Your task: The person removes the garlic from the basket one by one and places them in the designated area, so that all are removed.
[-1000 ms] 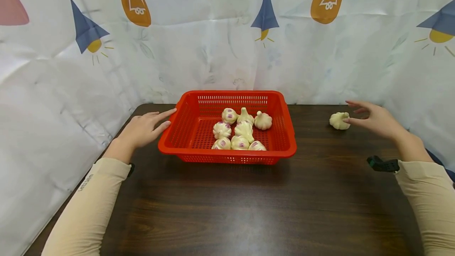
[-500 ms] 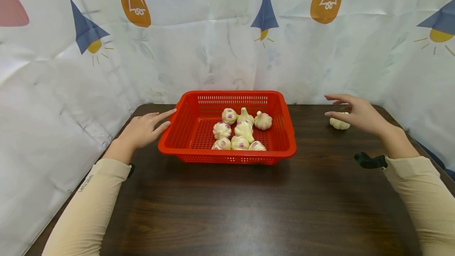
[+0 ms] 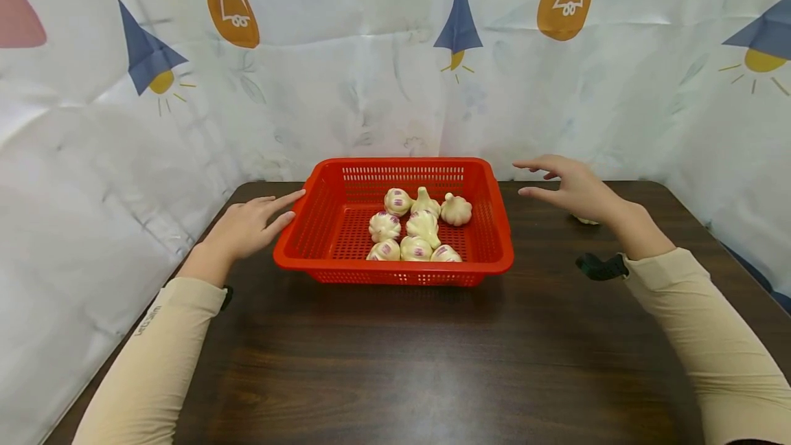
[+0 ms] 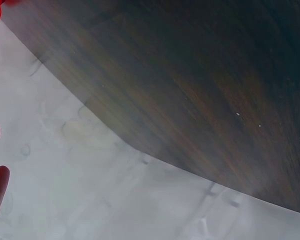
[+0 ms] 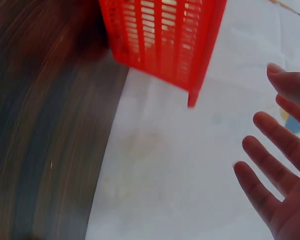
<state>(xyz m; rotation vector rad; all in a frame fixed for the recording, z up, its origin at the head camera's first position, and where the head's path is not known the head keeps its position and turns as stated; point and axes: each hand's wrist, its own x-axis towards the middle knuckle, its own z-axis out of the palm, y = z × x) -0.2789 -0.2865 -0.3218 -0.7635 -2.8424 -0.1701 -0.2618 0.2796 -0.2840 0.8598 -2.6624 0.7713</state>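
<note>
A red, perforated plastic basket [image 3: 395,266] stands on the dark wood-grain desk [image 3: 371,362], holding cream, purple-marked garlic bulbs [image 3: 423,226]. Left-hand grip [image 3: 250,224], fingers extended, meets its left rim; right-hand grip [image 3: 575,187], fingers parted, holds nothing. Basket judged light, slightly flexible; opposite side rims offer best hold.

The basket [image 3: 393,266] is red, its garlic [image 3: 385,226] purple-marked cream

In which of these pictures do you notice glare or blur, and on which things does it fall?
Head view: pale glare on the table at lower centre, garlic bulbs fairly sharp; left wrist view: slightly hazy, the table darkest toward upper right; right wrist view: table smeared, red basket soft-edged, right hand clearer.
</note>
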